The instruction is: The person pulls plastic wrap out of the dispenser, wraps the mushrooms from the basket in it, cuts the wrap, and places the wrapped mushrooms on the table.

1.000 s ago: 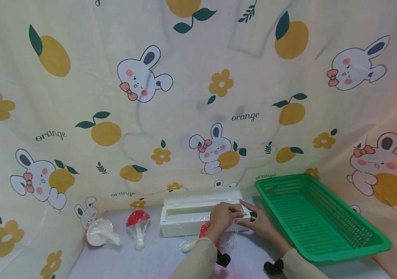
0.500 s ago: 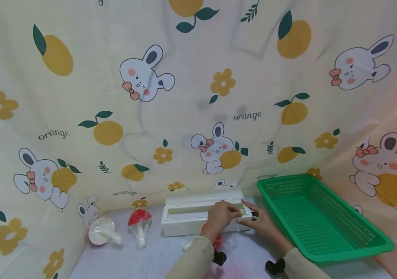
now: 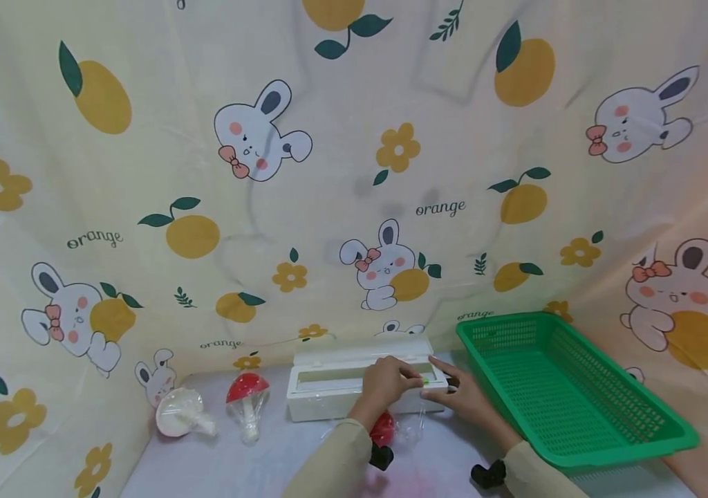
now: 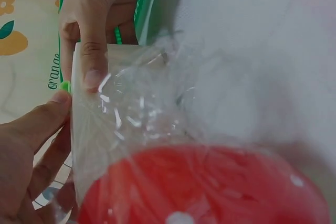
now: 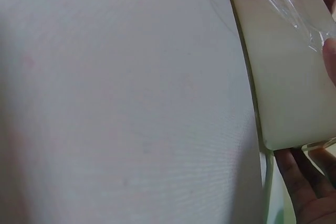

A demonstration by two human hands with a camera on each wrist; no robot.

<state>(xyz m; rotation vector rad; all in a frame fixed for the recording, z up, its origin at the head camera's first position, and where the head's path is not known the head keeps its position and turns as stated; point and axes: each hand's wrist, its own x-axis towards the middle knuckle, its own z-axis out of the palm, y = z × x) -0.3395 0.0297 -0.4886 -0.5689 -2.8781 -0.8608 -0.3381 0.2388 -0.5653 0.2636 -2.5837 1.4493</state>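
Observation:
A white cling film dispenser [image 3: 329, 401] lies on the table with its lid [image 3: 363, 349] raised at the back. The left hand [image 3: 385, 387] pinches the small green slide cutter [image 3: 426, 381] on its top edge; the left wrist view shows the thumb against that cutter [image 4: 65, 85]. At the dispenser's right end, the right hand [image 3: 469, 401] grips it, thumb on the front face and other fingers round the end. Clear film [image 4: 142, 98] hangs over the dispenser's front. A red mushroom [image 4: 210, 187] with white spots sits in front under the film, partly hidden by the left arm in the head view.
Two film-wrapped toy mushrooms lie at the left, one on its side [image 3: 180, 413] and one with its red cap [image 3: 247, 387] showing. On the right stands a green plastic basket [image 3: 628, 453], close to the right forearm. A patterned cloth [image 3: 329, 207] hangs behind the table.
Along the dispenser's top, the left hand and the green slide cutter have shifted slightly left. The right hand keeps its grip on the right end.

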